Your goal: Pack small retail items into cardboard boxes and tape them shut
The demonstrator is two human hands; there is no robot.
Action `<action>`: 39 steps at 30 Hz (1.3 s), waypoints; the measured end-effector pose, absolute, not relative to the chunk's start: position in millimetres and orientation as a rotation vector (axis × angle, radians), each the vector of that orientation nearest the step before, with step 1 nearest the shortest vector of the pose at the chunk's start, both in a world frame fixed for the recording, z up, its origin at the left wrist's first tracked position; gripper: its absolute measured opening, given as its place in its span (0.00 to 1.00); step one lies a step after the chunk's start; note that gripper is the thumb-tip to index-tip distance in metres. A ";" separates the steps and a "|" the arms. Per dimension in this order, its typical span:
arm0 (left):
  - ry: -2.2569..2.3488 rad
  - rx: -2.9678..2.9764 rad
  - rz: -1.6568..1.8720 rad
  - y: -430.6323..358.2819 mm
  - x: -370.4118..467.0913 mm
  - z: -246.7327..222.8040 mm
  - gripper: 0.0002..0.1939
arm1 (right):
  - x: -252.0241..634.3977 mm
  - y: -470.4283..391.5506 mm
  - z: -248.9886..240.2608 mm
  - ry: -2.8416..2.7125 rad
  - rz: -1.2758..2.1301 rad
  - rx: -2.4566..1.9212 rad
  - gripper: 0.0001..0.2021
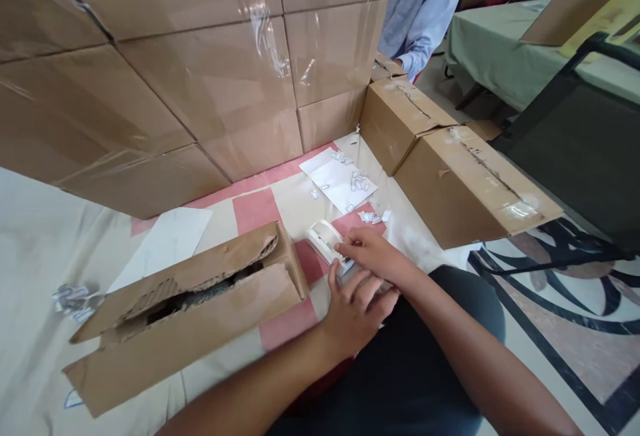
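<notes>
A small white plastic case [323, 236] with a recessed, see-through-looking middle sits on the red-and-cream checked cloth in front of me. My left hand [356, 304] grips its near end, index finger along the edge and the other fingers curled over it. Over the same end bends my right hand [373, 251], thumb and index finger pinched together at the case's inside; anything between those fingertips is hidden. Just beyond, small cut paper pieces [373, 217] lie in a heap. A white sheet [337, 179] behind them carries more outlined paper slips [359, 181].
A wall of taped cardboard boxes [215, 76] rises behind the cloth. More boxes [450, 169] line the right side. At left lie a torn-open box [200, 309], another sheet [163, 246] and crumpled scraps [73, 299]. A person in a blue shirt [425, 6] stands beyond; a dark chair [575, 136] is right.
</notes>
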State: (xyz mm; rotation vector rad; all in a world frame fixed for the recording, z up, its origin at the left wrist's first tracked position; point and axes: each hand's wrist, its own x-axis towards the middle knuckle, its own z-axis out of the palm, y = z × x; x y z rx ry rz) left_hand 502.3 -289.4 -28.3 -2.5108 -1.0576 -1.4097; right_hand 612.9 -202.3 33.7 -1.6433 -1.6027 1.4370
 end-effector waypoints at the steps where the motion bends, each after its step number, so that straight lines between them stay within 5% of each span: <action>1: -1.141 -2.526 -1.437 -290.5 501.2 -30.6 0.17 | 612.9 -203.9 33.7 -1.617 1.393 -1.642 0.19; 7: -1.624 -2.722 -1.416 -286.2 496.2 -21.9 0.21 | 617.2 -212.2 39.3 -1.797 0.855 -1.677 0.15; 14: -1.669 -2.743 -1.310 -286.8 494.5 -20.4 0.16 | 621.2 -214.1 47.0 -1.772 0.984 -1.719 0.13; 39: -1.744 -2.713 -1.472 -291.7 486.4 -20.7 0.25 | 617.1 -244.4 38.3 -1.430 0.914 -1.462 0.22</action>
